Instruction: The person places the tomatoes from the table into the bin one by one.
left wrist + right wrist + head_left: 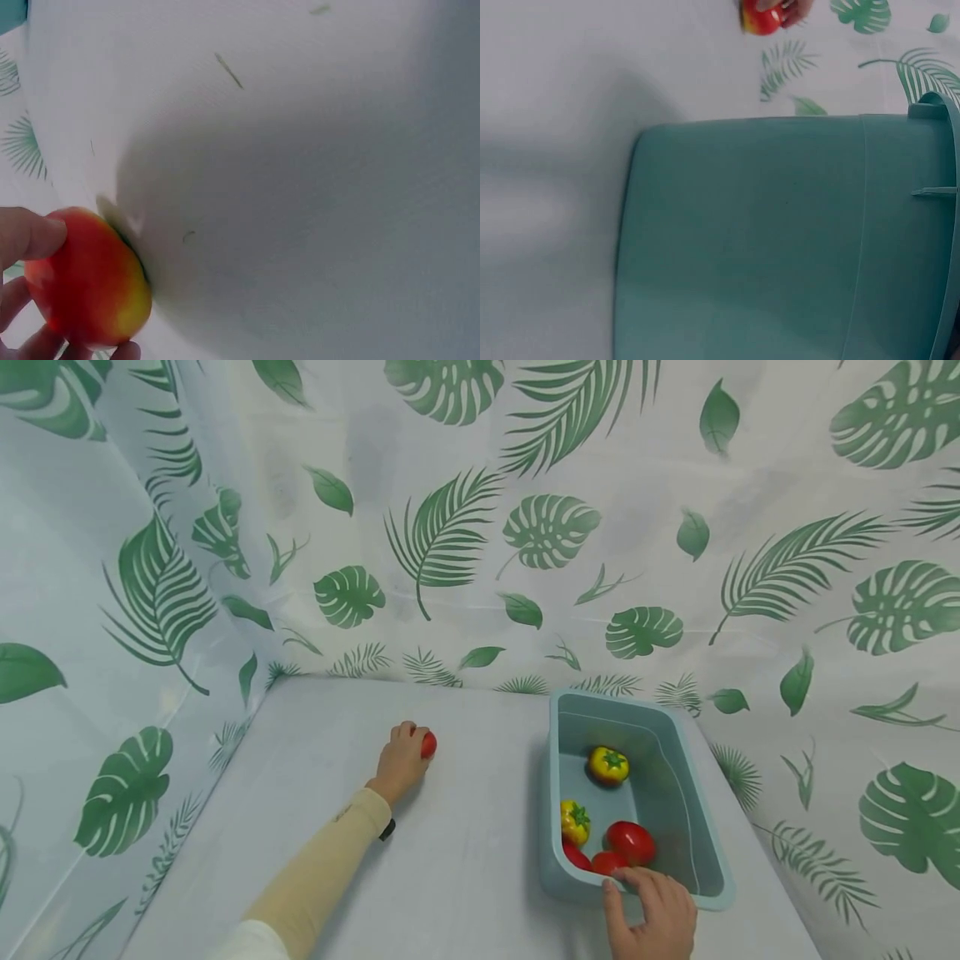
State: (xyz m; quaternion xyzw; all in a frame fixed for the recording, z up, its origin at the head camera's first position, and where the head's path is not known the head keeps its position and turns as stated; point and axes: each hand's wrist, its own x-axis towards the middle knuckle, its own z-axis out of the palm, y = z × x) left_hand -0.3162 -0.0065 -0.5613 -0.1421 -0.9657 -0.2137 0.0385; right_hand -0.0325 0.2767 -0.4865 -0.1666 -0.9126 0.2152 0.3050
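Note:
My left hand (401, 764) reaches far out over the table and grips a smooth, oval red-and-yellow fruit (90, 281). Its thumb lies on one side and its fingertips on the other, and the fruit sits right at the table surface. With my right hand (656, 914) I hold the near rim of a blue-green plastic bin (716, 860), thumb outside and fingers over the edge. Inside the bin are a yellow pepper-like vegetable (608, 766) with a green top, a similar one (574, 821) by the left wall, and several red oval fruits (630, 842) at the near end.
The white-covered table (465, 827) stretches left of the bin. Behind it and at both sides hangs a leaf-patterned curtain (480, 527). In the right wrist view the bin's outer wall (765, 240) fills much of the picture.

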